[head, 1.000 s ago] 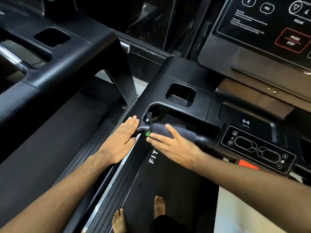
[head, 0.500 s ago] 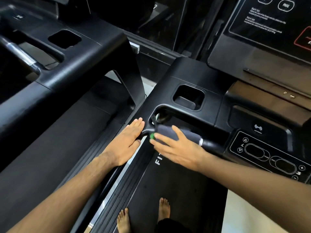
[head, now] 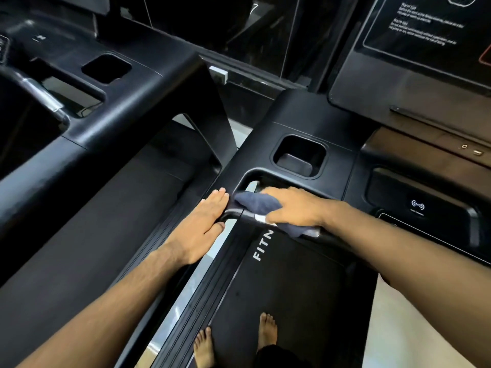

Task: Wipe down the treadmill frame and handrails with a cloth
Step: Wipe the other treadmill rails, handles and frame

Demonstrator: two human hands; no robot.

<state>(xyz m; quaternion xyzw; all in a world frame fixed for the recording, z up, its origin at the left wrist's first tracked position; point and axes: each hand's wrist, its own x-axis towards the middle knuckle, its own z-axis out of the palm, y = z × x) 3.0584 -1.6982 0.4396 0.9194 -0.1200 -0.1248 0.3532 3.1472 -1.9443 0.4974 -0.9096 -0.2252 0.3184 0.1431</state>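
Left hand: your left hand [head: 202, 227] lies flat and open, fingers straight and together, palm down on the edge of the treadmill frame [head: 279, 120].
Right hand: your right hand [head: 295, 208] wraps over the cloth [head: 255, 204] and grips it against the handrail [head: 233, 214]. Its fingers bend over the far side and its thumb lies along the near side.
Cloth: dark blue-grey and bunched. One end sticks out past your right fingertips toward your left hand; the other end hangs out below your right palm.
Handrail: a black bar running under your right hand. Its bent end sits just beside your left fingertips, touching or nearly so.
Sensor plate: a silver plate [head: 261, 218] on the bar shows just below your right thumb.
Cup holder: a square recess [head: 299, 156] in the frame lies just beyond your right hand.
Belt: the black belt [head: 292, 288] lies below both hands, with white letters "FITN" [head: 264, 245] under your right hand.
Feet: your bare feet [head: 268, 330] stand on the belt, well back from your hands.
Second treadmill: another black machine [head: 106, 75] stands beyond your left hand, on its outer side.
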